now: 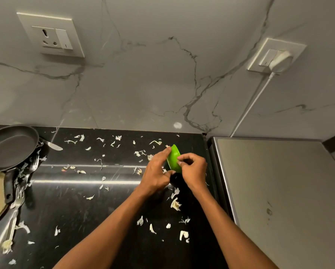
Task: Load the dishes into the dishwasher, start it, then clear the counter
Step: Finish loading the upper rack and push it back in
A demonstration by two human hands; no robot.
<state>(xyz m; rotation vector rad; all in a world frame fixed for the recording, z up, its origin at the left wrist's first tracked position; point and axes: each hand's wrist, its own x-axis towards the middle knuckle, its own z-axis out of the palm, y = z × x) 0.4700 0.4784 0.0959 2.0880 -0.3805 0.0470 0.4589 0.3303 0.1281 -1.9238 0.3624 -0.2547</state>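
Note:
A small green bowl (174, 157) is tilted on its side above the black counter (81, 202), near the back right. My left hand (157, 171) holds it between forefinger on the top rim and thumb below. My right hand (194, 169) has its fingers curled at the bowl's right edge, pinching a small pale peel scrap there. Pale vegetable peel scraps (175, 203) lie scattered over the counter.
A dark frying pan (9, 146) sits at the far left with a knife (53, 145) behind it and forks (17, 200) beside its handle. A grey appliance top (279, 191) borders the counter on the right. The marble wall holds a socket (52, 35) and a plugged cable (279, 61).

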